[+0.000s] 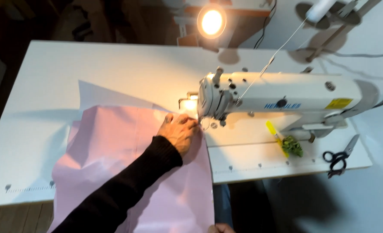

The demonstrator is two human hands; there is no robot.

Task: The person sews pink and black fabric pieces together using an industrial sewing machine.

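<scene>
So the left hand point(180, 130) is lying flat on a big sheet of pale pink fabric point(113, 151), fingers together and pressed down, fingertips right up next to the needle area of the white sewing machine point(282, 97). It's not gripping anything, just pinning the cloth to the desk point(49, 77). The sleeve on that arm is black knit.

The fabric covers the middle of the desk's near side and hangs over the near edge. A white layer point(100, 92) peeks out under it toward the far side. The right edge of the pink runs straight down from the needle to the bottom of the frame.

The right hand point(220, 228) is barely in view at the bottom edge, touching that edge of the fabric; can't tell whether it's pinching it or open.

The machine sits on the right half of the desk. In front of its base there's a yellow-handled tool point(274, 131) beside a small green clump point(292, 146), and black-handled scissors point(340, 155) near the right edge. A lit lamp point(211, 21) shines behind the far edge, with a white thread cone point(321, 9) at the far right.
</scene>
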